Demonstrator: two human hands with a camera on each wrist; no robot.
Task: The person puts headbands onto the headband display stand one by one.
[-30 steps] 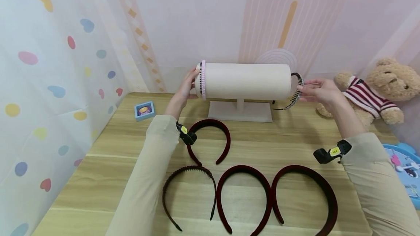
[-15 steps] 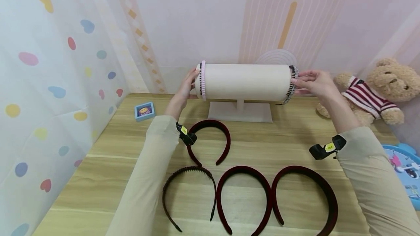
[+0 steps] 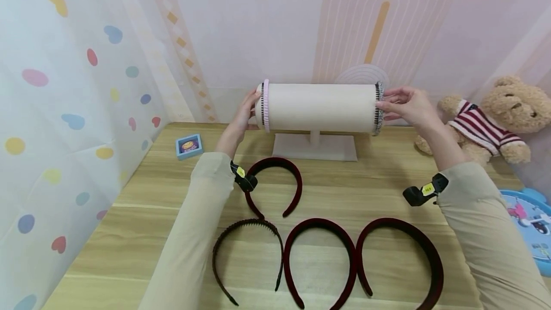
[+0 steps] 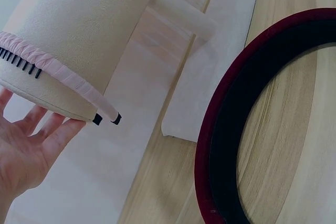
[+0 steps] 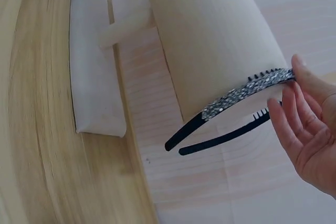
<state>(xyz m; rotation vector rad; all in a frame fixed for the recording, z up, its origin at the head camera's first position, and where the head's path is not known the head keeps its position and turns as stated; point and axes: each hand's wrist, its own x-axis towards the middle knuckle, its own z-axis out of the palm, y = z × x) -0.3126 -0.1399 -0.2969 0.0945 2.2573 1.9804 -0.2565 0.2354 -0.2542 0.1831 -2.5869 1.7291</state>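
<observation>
A cream cylindrical headband stand (image 3: 320,106) lies level on a short post above a flat base (image 3: 315,147). My left hand (image 3: 243,116) touches its left end with extended fingers (image 4: 58,135), beside a pink headband (image 3: 266,105) fitted round that end. At the other end, my right hand (image 3: 409,106) pinches a silver glitter headband (image 3: 380,109) between thumb and fingers. The right wrist view shows this glittery headband (image 5: 244,93) around the cylinder, its black tips hanging below and small comb teeth on its inner side.
Nearer on the wooden table lie dark red headbands (image 3: 300,176) (image 3: 353,257) (image 3: 435,257) and a thin brown toothed headband (image 3: 219,248). A small blue box (image 3: 189,146) stands left, a teddy bear (image 3: 486,123) right, with a blue toy board (image 3: 529,224) at the right edge.
The glitter headband has moved left from beyond the cylinder's right end onto it, with my right hand following. My left hand has stayed at the left end.
</observation>
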